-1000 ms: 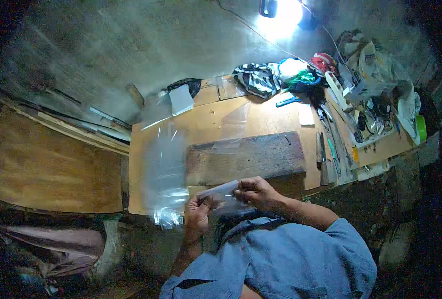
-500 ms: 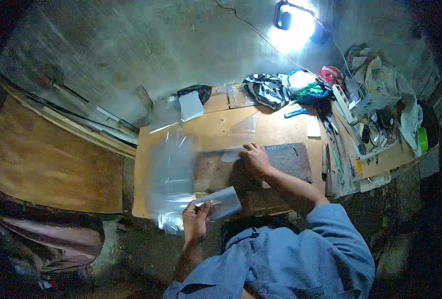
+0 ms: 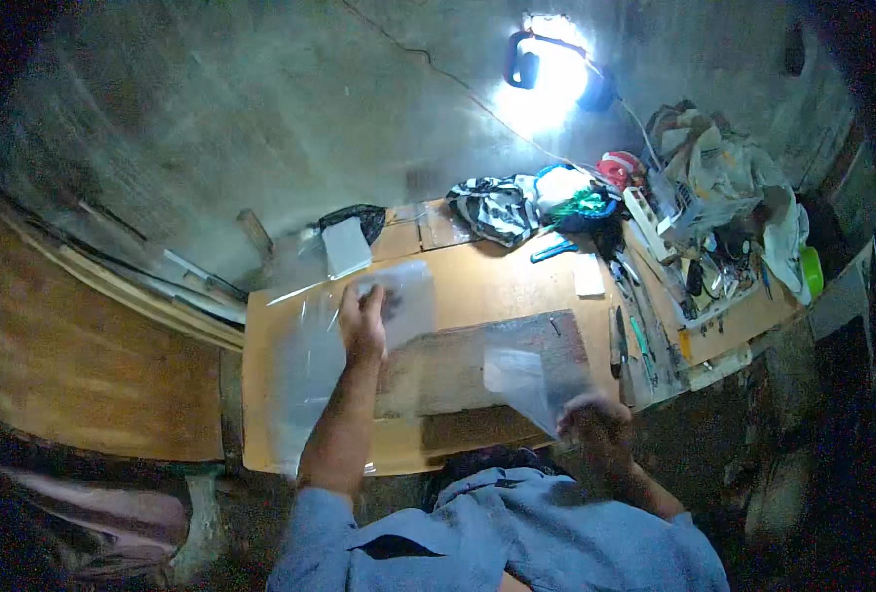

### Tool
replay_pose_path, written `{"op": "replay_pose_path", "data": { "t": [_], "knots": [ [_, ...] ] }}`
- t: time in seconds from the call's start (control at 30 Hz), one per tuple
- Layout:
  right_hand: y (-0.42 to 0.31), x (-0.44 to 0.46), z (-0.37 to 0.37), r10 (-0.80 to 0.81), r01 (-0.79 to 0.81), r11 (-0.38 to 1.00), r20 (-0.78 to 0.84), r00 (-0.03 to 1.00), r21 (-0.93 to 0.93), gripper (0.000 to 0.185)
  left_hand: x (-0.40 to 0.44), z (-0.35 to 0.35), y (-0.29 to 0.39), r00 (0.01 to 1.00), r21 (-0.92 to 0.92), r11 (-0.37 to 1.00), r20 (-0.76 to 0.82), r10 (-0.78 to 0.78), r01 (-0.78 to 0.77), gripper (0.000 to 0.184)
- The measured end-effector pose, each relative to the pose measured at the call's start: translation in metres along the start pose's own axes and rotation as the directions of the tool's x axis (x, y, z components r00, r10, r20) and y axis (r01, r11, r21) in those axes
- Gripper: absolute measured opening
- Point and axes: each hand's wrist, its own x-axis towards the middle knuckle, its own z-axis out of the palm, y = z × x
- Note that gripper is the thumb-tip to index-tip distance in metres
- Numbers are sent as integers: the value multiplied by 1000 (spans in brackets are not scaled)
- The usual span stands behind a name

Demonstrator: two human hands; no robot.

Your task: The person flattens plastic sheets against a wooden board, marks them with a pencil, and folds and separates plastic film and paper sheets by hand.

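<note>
My left hand (image 3: 363,321) is over the far left part of the table, fingers closed on a clear plastic sheet (image 3: 410,288) that sticks out to its right. Beneath and beside this arm lie more clear plastic sheets (image 3: 304,365), shiny and overlapping. My right hand (image 3: 598,422), smeared by motion, is at the near right edge of the dark board (image 3: 438,370). From its fingers a smaller translucent plastic piece (image 3: 517,375) slants up and left above the board. How its fingers grip that piece is blurred.
A bright lamp (image 3: 551,74) hangs on the wall. Along the back are a striped bag (image 3: 497,209), a white pad (image 3: 346,247) and a blue-handled tool (image 3: 553,251). Knives (image 3: 617,340) and a cluttered tray (image 3: 719,296) occupy the right side. A wooden panel (image 3: 92,355) stands at left.
My left hand has moved from the near edge up to the far left. My right hand has come back from the board toward the near right, bringing a plastic piece. The view has shifted.
</note>
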Motion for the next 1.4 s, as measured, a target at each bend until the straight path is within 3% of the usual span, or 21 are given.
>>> {"op": "replay_pose_path", "data": {
  "t": [0.13,0.17,0.2,0.23,0.27,0.33,0.4,0.47,0.53,0.6,0.63,0.67,0.77,0.93,1.0,1.07,1.13,1.2,1.27,1.33,1.4],
  "knots": [
    [-3,-8,7,-71,70,983,-4,997,168,18,71,28,-42,987,58,994,133,86,-95,47],
    [-3,-10,10,-20,20,988,-2,1000,150,15,75,31,-58,987,56,994,139,85,-94,47],
    [-3,-12,13,34,-34,990,-1,999,135,12,73,39,-66,990,198,971,80,118,-132,54],
    [3,-11,17,54,-49,957,-10,998,285,7,64,40,-75,987,192,974,123,99,-122,57],
    [3,-10,15,56,-50,957,-11,998,287,7,52,44,-77,983,188,976,166,80,-111,60],
    [1,0,9,150,-164,981,134,980,100,18,-14,55,-23,884,-49,998,468,-16,44,53],
    [-3,8,13,146,-174,974,188,971,142,16,-60,33,-32,744,172,969,622,-245,176,75],
    [-6,16,20,140,-187,965,244,960,181,14,-101,29,-26,624,71,993,774,-112,91,59],
    [-8,23,26,123,-161,984,350,929,80,11,-142,33,7,607,2,999,794,-34,53,51],
    [-10,28,35,125,-189,972,367,922,144,11,-170,27,14,713,-51,889,618,-330,455,28],
    [-18,32,40,125,-169,981,358,925,94,11,-176,23,29,727,15,867,537,-427,498,10],
    [-22,33,43,125,-149,988,349,929,43,11,-182,20,29,731,14,867,531,-429,499,10],
    [-8,34,42,166,-199,977,311,936,76,12,-197,15,27,850,-100,922,434,-298,374,7],
    [-3,29,39,194,-233,963,260,946,132,11,-210,12,28,879,-49,960,416,-232,277,12],
    [0,27,37,199,-236,963,243,949,131,10,-213,12,27,914,147,982,368,-168,121,17],
    [-2,28,33,247,-231,969,255,935,-90,11,-215,13,26,910,131,979,365,-194,156,22],
    [1,26,32,271,-260,962,260,927,-76,12,-215,15,29,906,114,976,366,-215,186,27],
    [-7,27,34,294,-288,956,264,919,-62,14,-215,16,36,898,256,965,411,-159,54,30],
    [-24,31,38,239,-277,949,227,944,152,23,-212,12,35,879,324,946,448,-161,9,29],
    [-21,37,31,236,-267,960,270,933,83,23,-210,12,39,858,387,921,486,-169,-38,29],
    [-11,38,24,240,-256,966,310,920,14,23,-207,17,51,805,440,829,593,21,-346,25]
  ]
}}
